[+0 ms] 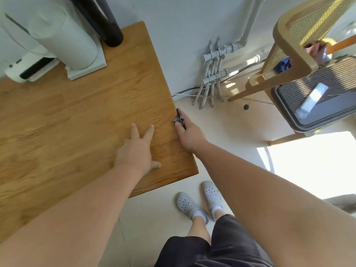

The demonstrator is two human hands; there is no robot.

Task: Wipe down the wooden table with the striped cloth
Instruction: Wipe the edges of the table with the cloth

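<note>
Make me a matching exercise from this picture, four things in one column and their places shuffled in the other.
1. left hand
2. striped cloth
3. white appliance
4. grey clogs

A. on the floor, near a corner of the wooden table
B. far end of the table
C. flat on the tabletop, fingers spread
D. in the right hand at the table's side edge

Pairs: 1-C, 2-D, 3-B, 4-A

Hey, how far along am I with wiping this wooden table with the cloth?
Done: unclear; the brown wooden table shows no wipe marks. In hand: the right-hand grip holds the bunched dark striped cloth at the table's right edge; the left-hand grip rests flat on top. Left: probably the top around the tall white appliance at the back.
</note>
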